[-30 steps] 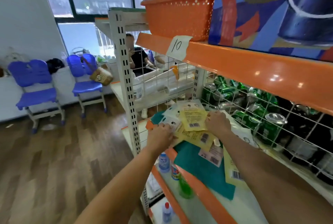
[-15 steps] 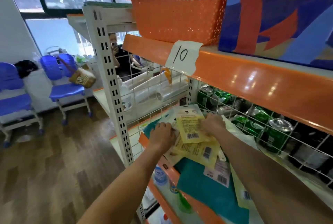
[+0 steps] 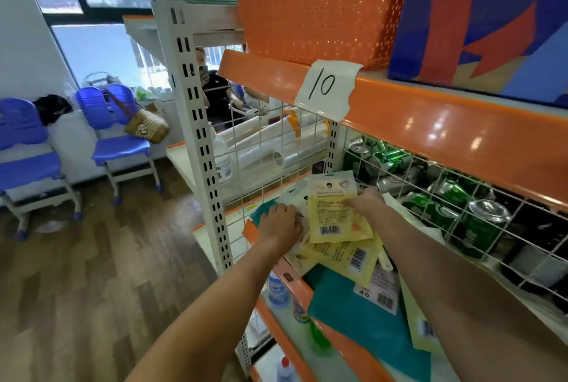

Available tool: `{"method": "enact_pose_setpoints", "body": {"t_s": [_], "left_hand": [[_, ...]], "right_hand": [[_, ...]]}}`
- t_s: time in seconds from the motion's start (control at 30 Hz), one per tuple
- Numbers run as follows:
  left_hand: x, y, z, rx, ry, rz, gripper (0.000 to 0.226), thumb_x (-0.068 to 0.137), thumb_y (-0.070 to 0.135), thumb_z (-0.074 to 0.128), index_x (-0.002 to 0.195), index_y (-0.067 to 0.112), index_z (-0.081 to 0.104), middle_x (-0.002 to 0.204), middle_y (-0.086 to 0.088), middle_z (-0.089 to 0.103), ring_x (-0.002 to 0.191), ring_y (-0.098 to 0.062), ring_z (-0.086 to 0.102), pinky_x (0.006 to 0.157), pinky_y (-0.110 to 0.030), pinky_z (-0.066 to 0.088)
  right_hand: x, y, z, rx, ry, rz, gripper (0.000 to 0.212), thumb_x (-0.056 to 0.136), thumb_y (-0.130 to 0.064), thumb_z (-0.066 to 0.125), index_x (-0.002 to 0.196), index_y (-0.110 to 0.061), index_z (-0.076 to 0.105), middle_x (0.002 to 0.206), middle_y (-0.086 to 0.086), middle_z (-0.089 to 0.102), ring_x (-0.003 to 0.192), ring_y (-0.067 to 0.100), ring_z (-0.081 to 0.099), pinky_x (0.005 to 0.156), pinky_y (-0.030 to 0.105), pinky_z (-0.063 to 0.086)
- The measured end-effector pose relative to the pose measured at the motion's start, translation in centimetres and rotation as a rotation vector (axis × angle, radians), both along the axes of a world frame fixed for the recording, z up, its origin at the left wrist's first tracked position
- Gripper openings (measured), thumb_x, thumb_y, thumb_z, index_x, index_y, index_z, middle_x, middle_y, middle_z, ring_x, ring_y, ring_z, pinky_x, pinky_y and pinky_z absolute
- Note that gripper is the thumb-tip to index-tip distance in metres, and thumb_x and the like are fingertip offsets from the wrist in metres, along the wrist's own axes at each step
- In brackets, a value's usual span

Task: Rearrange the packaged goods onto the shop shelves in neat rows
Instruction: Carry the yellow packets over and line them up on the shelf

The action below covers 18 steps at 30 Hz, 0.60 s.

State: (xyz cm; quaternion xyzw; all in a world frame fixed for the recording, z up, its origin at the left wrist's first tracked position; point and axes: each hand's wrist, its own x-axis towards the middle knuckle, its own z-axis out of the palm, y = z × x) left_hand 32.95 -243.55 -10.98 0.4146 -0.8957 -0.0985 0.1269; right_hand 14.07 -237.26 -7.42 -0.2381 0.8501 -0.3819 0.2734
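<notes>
1. The orange-edged shop shelf [image 3: 436, 123] stands on wood flooring [image 3: 76, 274]; two blue chairs [image 3: 120, 132] by the window.
2. Right hand [image 3: 367, 201] pinches one yellow packet [image 3: 333, 215] near the shelf's left end.
3. Left hand [image 3: 281, 223] presses flat, fingers loose, on overlapping packets [image 3: 341, 258].

2 blue chairs [image 3: 121, 135]; woven bag [image 3: 147, 129]; orange basket [image 3: 316, 9].

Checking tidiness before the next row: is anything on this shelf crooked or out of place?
Yes. The yellow packets between the left hand and right hand overlap at different angles, not in a row. Behind the wire grid, several green cans lie tipped over.
</notes>
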Motion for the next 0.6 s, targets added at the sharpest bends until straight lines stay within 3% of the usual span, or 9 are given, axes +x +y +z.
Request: {"method": "enact_pose_setpoints", "body": {"t_s": [0.27,0.37,0.53,0.6], "left_hand": [[1.2,1.3,0.8,-0.033,-0.05,-0.045,0.033,0.099,0.034,0.036,0.12,0.013,0.052,0.124,-0.008,0.052,0.117,-0.024,0.046,0.097,-0.036,0.039],[1.5,1.7,1.4,-0.072,-0.042,-0.095,0.034,0.099,0.034,0.035,0.121,0.013,0.052,0.125,-0.008,0.054,0.117,-0.024,0.046,0.099,-0.038,0.04],[2.6,1.9,2.3,-0.113,-0.018,-0.199,0.036,0.099,0.035,0.036,0.124,0.015,0.05,0.124,-0.007,0.054,0.115,-0.023,0.049,0.1,-0.039,0.042],[3.3,2.0,2.6,-0.114,-0.014,-0.242,0.035,0.099,0.034,0.035,0.121,0.013,0.052,0.122,-0.009,0.056,0.114,-0.025,0.05,0.099,-0.04,0.043]], "right_hand": [[-0.5,2.1,-0.1,-0.217,-0.227,-0.1,0.045,0.079,-0.005,0.07,0.122,-0.009,0.056,0.114,0.016,0.065,0.1,0.035,0.064,0.092,0.053,0.051],[-0.5,3.7,-0.7,-0.252,-0.279,-0.141,0.04,0.078,0.0,0.069,0.117,-0.004,0.061,0.111,0.017,0.066,0.098,0.036,0.066,0.091,0.054,0.051],[-3.1,5.4,-5.1,-0.257,-0.35,-0.22,0.039,0.07,-0.009,0.076,0.108,-0.004,0.067,0.111,0.019,0.067,0.097,0.037,0.065,0.092,0.055,0.05],[-1.1,7.2,-4.2,-0.267,-0.325,-0.25,0.034,0.076,-0.012,0.073,0.107,0.0,0.064,0.107,0.015,0.067,0.097,0.033,0.065,0.091,0.051,0.051]]}}
